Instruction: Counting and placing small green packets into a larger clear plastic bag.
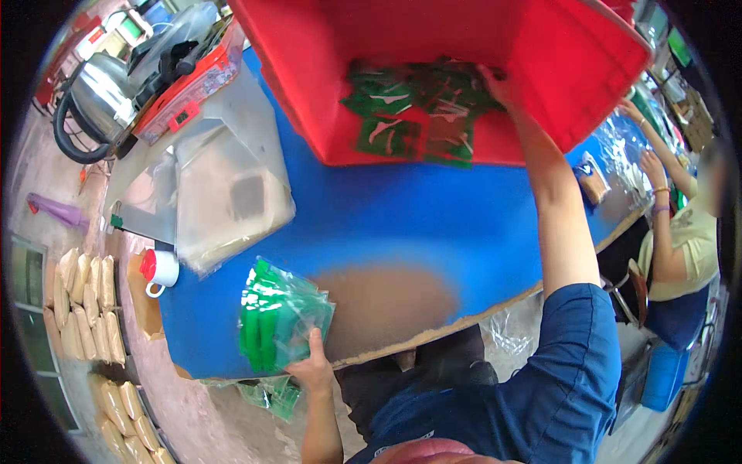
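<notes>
My left hand (311,370) is closed on the lower corner of a clear plastic bag (267,321) with long bright green pieces in it. The bag is at the near left edge of the blue table (371,209). My right arm reaches across the table into a large red bin (572,85) lying with its opening toward me. Inside, my right hand (496,87) is beside a spread of flat dark green packets (410,100) with pale strips in them. Its fingers are blurred, so their grip does not show.
At the left stand a steel kettle (100,93), a translucent box (239,193) and a red-and-white mug (161,267). Stacked tan packages (85,301) lie on the floor. A co-worker (672,247) handles clear plastic at the right, near a small tan packet (593,184).
</notes>
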`<action>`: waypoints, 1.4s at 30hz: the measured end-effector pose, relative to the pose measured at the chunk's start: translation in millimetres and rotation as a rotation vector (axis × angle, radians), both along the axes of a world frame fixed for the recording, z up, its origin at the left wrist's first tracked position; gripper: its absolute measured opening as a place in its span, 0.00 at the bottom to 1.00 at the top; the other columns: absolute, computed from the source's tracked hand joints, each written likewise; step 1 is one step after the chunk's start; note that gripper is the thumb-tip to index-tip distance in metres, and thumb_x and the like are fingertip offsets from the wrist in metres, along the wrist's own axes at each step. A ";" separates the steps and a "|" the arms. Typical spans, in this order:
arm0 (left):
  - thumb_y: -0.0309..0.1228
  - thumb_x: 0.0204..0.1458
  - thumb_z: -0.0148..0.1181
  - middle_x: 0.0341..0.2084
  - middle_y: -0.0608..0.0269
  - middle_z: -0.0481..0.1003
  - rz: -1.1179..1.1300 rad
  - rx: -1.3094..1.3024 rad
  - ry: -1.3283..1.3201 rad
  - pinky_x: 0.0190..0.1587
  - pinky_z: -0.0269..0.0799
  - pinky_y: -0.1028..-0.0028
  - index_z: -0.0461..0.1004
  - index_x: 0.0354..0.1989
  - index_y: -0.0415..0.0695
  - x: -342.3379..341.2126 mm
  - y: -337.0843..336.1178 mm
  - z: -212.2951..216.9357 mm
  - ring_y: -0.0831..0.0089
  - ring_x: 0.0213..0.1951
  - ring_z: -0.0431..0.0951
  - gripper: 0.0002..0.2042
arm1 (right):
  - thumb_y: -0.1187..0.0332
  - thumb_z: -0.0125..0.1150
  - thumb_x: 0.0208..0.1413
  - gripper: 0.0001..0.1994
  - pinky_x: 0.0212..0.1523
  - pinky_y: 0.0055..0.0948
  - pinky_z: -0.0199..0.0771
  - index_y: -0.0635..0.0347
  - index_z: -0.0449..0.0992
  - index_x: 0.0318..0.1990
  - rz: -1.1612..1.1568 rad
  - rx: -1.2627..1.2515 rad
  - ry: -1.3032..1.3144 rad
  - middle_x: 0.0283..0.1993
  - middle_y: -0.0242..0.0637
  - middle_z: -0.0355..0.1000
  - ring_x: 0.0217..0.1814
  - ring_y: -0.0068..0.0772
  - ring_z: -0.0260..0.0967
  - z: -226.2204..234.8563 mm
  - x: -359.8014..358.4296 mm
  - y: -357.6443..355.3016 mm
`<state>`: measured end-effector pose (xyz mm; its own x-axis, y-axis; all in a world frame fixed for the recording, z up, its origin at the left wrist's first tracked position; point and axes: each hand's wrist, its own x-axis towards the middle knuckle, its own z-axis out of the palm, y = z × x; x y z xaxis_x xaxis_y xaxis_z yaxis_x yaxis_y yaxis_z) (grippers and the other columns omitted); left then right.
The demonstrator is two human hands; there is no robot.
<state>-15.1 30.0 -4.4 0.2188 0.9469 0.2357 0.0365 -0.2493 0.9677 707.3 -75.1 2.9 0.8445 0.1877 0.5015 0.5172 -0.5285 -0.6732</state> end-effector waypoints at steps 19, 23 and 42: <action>0.20 0.48 0.67 0.52 0.51 0.71 0.070 0.010 0.049 0.55 0.69 0.65 0.64 0.57 0.32 -11.0 -3.6 7.9 0.64 0.49 0.75 0.27 | 0.32 0.61 0.47 0.42 0.71 0.44 0.56 0.54 0.69 0.62 0.663 -0.168 0.285 0.66 0.43 0.65 0.68 0.44 0.61 31.9 -140.1 156.6; 0.20 0.48 0.68 0.53 0.51 0.70 0.008 -0.041 0.006 0.56 0.68 0.65 0.64 0.57 0.32 0.4 -5.8 10.6 0.65 0.51 0.74 0.27 | 0.34 0.63 0.48 0.43 0.71 0.43 0.56 0.54 0.65 0.66 0.329 -0.128 0.394 0.68 0.44 0.62 0.69 0.44 0.59 32.8 -69.1 120.9; 0.20 0.49 0.68 0.55 0.54 0.69 -0.014 -0.032 -0.091 0.60 0.65 0.66 0.63 0.59 0.34 -8.1 -2.2 9.1 0.66 0.55 0.71 0.29 | 0.33 0.68 0.42 0.45 0.66 0.35 0.63 0.52 0.69 0.64 0.602 -0.136 0.553 0.65 0.40 0.68 0.64 0.39 0.67 20.0 -143.3 199.8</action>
<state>-23.3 27.8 4.7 0.2108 0.9512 0.2252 -0.0552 -0.2184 0.9743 564.0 124.7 22.8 0.6984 0.7155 -0.0164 0.3507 -0.3621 -0.8637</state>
